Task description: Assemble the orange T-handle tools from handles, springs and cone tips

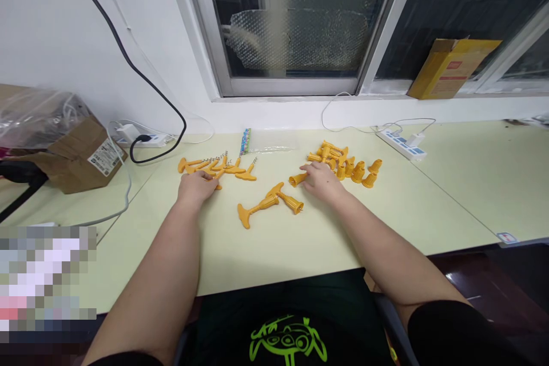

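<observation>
My left hand [196, 187] is closed on a yellow T-shaped corkscrew handle [220, 172] at the left pile. Around it lie several more yellow corkscrew pieces [246, 174] with metal spirals pointing up and back. Near the middle rest two assembled yellow corkscrews, one [257, 207] with its handle toward the left, the other [288, 199] crossing behind it. My right hand [321, 180] has its fingers on a yellow ribbed sleeve [297, 179] lying on its side. Behind and right of that hand are several yellow sleeves [358, 171], some upright, with other yellow pieces heaped among them.
A clear plastic bag [272, 141] lies near the wall. Power strips stand at the left [158, 140] and right [401, 144], with cables. A cardboard box [81, 154] is at the far left; a yellow carton [452, 68] leans on the window.
</observation>
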Demonstrator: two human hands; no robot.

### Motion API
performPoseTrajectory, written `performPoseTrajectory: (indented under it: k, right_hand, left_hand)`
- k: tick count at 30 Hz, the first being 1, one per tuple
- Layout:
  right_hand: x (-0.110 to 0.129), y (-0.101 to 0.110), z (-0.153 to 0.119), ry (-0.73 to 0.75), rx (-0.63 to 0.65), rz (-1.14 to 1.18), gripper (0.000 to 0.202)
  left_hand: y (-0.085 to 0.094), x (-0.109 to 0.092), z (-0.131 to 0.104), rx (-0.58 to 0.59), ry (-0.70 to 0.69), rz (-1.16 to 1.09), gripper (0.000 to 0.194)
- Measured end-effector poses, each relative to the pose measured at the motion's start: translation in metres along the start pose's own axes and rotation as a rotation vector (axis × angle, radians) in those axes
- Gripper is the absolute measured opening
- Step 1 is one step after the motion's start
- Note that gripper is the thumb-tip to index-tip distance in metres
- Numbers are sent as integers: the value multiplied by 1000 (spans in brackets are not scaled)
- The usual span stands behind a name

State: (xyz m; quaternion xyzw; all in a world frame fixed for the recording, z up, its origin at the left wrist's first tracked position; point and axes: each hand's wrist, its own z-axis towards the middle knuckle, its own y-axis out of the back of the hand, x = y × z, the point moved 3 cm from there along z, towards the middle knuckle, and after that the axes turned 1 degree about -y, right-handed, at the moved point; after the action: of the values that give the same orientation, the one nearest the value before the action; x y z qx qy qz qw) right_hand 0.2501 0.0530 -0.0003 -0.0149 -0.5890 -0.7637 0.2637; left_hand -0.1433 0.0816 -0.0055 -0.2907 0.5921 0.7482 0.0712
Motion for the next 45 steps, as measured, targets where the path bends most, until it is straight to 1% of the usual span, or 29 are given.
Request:
performPoseTrajectory:
  k: [2,3,6,8,10,11,13,14,15,17,18,20,22,24,25,27,29,31,34,36,37,38,40,42,44,45]
  right_hand:
    - [8,-15,1,82,14,-11,50]
    - [11,-21,1,113,19,-8,52]
    - [16,-30,3,165,39,22,49]
    - [15,-29,5,166,29,36,44]
    - [14,-22,5,166,-21,66,41]
    - [14,-17,5,168,-65,99,39]
    - [12,-5,4,159,-192,215,35]
    - [11,1,3,144,-269,301,33]
    - [10,7,2,120,-348,403,33]
    - [10,15,-1,50,-470,646,35]
    - [10,16,-1,12,-494,775,35]
    - [14,14,-1,-64,-455,1017,36]
    - [18,7,1,-161,-354,1204,40]
    - [22,-1,2,-264,-249,1338,45]
    - [23,-5,2,-311,-201,1394,46]
    - [25,-11,2,-390,-125,1489,46]
    - [25,-15,2,-457,-75,1557,43]
    - [25,-18,1,-517,-35,1601,41]
    - [24,-21,0,-580,56,1633,37]
    - [24,-22,-1,-577,104,1634,38]
    - [24,-22,-1,-553,116,1627,39]
    - [24,-21,-1,-508,121,1615,40]
    - [26,-19,-2,-369,114,1551,41]
    - [30,-15,-3,-196,77,1416,36]
    - [35,-10,-5,-21,-4,1210,27]
    - [38,-7,-6,67,-51,1086,22]
  left_hand:
    - [1,-1,-1,52,102,92,25]
    - [2,-2,-2,73,126,125,25]
    - [4,-8,-4,113,128,171,25]
    - [5,-10,-4,123,133,185,24]
    - [6,-10,-6,114,141,178,25]
    - [7,-11,-7,91,140,166,27]
    - [9,-15,-11,-5,109,125,32]
    - [11,-19,-15,-64,59,95,34]
    - [11,-25,-19,-119,-20,58,35]
    - [10,-42,-31,-178,-264,-30,35]
    - [7,-52,-39,-182,-407,-72,35]
    - [-1,-73,-57,-150,-693,-131,40]
    - [-11,-91,-74,-90,-909,-172,45]
    - [-21,-103,-86,-15,-1051,-215,45]
    - [-26,-107,-90,12,-1101,-240,45]
    - [-32,-111,-94,24,-1145,-299,50]
    - [-35,-111,-93,-3,-1139,-356,57]
    - [-36,-110,-91,-36,-1122,-398,55]
    - [-33,-111,-90,-41,-1097,-415,34]
    - [-31,-113,-91,-9,-1070,-425,20]
    - [-30,-114,-91,18,-1050,-436,16]
    - [-29,-114,-92,46,-1018,-452,14]
    - [-28,-112,-92,91,-902,-511,18]
    - [-27,-108,-90,127,-733,-627,31]
    - [-28,-105,-88,178,-567,-797,48]
    - [-30,-104,-87,220,-501,-871,52]
